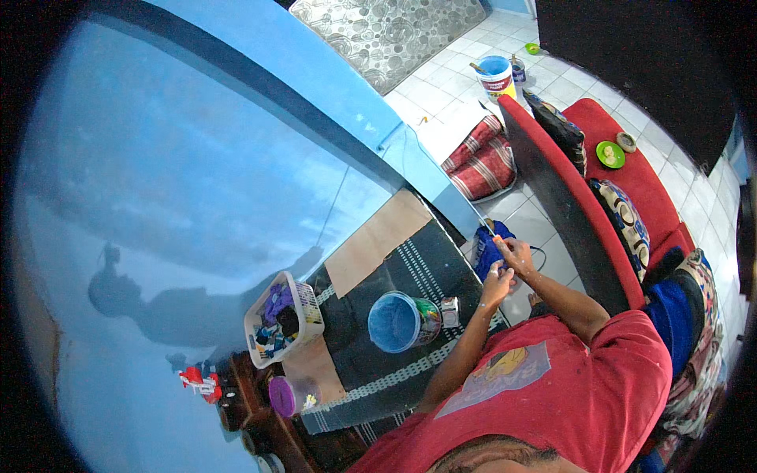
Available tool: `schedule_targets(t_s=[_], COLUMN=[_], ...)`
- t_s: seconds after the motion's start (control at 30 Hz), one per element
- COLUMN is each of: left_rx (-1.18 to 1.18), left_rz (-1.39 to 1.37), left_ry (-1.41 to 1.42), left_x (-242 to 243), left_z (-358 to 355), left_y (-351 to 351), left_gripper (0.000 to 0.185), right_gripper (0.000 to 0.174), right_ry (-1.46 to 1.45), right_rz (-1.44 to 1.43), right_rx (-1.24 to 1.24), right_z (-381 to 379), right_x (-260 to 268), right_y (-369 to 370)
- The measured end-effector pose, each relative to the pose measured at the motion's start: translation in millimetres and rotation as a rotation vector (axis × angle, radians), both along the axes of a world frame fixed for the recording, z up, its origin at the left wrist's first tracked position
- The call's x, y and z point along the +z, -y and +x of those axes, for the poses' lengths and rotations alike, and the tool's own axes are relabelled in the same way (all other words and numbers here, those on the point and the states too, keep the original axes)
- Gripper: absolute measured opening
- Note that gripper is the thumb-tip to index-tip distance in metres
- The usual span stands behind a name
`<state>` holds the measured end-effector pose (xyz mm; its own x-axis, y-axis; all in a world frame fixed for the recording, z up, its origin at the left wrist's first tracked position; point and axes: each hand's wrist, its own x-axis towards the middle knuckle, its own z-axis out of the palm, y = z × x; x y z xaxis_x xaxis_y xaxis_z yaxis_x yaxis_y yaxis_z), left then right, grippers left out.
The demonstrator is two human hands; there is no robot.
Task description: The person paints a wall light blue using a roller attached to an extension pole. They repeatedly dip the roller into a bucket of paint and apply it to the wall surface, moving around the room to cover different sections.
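Observation:
My right hand (516, 255) is raised in front of my red shirt, its fingers pinched on a small orange object (497, 239). A thin pale line runs from that object up towards the blue wall edge (455, 189); whether it is part of the object I cannot tell. Just below, my left hand (497, 287) is close to my right wrist with its fingers partly bent, and anything inside it is hidden. Behind both hands lies a blue bag or cloth (488, 251) on the tiled floor. Light-coloured specks mark my hands and forearms.
A paint bucket (393, 322) stands on a dark mat (361, 366), beside a white basket (316, 319) of clothes. A purple-lidded tub (282, 397) is nearby. Right of me is a red sofa (568, 219); behind it stands another paint bucket (495, 77) with a stick or brush.

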<state>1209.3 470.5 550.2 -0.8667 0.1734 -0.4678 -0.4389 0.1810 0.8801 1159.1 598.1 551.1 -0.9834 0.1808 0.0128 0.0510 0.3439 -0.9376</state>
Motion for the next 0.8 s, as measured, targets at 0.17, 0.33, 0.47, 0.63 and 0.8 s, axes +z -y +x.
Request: schedule_targets(t_s=[0.17, 0.33, 0.47, 0.63, 0.8], left_rx=[0.147, 0.287, 0.323, 0.228, 0.155], left_rz=[0.067, 0.147, 0.183, 0.148, 0.132], left_ry=[-0.092, -0.199, -0.229, -0.135, -0.089], left_x=[15.3, 44.0, 67.9, 45.1, 32.7], left_z=[-9.1, -14.7, -16.7, -14.4, -5.2], left_y=[8.0, 14.6, 16.7, 16.3, 6.5], left_gripper=[0.056, 0.051, 0.048, 0.047, 0.059], right_gripper=[0.048, 0.048, 0.051, 0.044, 0.051], right_ry=[-0.092, -0.062, -0.111, -0.115, -0.012], right_rz=[-0.093, -0.079, -0.168, -0.148, -0.088], right_rx=[-0.024, -0.005, 0.013, -0.009, 0.012], right_z=[-20.3, -42.8, -45.5, -22.9, -13.9], right_x=[24.5, 55.0, 77.1, 51.3, 32.1], right_y=[19.5, 34.6, 26.6, -1.0, -19.2])
